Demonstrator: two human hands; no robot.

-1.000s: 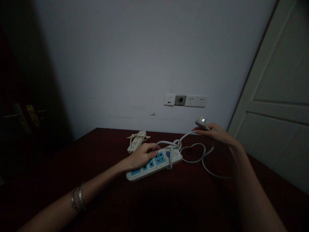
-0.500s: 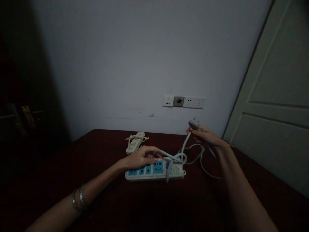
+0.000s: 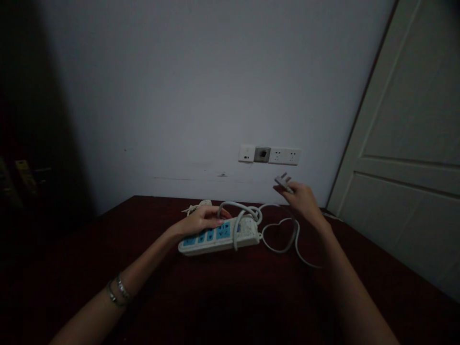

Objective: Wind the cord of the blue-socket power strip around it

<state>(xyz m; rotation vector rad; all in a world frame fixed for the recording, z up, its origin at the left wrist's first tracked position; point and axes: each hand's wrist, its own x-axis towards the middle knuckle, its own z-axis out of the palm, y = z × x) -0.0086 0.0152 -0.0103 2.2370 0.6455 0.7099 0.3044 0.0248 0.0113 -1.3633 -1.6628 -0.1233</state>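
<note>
A white power strip (image 3: 215, 243) with blue socket faces is tilted above the dark red table. My left hand (image 3: 200, 221) is closed over its back edge, thumb on top. Around the strip's right end loops its grey-white cord (image 3: 241, 207), which trails in curves to the right. The plug (image 3: 282, 182) on the cord is pinched in my right hand (image 3: 302, 200), its prongs pointing up toward the wall just below the sockets. Partly hidden behind my left hand lies a second, smaller power strip (image 3: 203, 204) with its cord wrapped round it.
On the wall behind the table (image 3: 151, 282) is a row of plates: a switch-like plate (image 3: 246, 153), a dark grey plate (image 3: 262, 154) and white wall sockets (image 3: 284, 155). A pale panelled door (image 3: 391, 143) stands at the right. Dark furniture with a brass-coloured fitting (image 3: 23, 168) is at the left.
My left hand has lifted and tilted the power strip, shifting it slightly left. My right hand has turned the plug, and the cord between the hands has slackened. The view has shifted a little.
</note>
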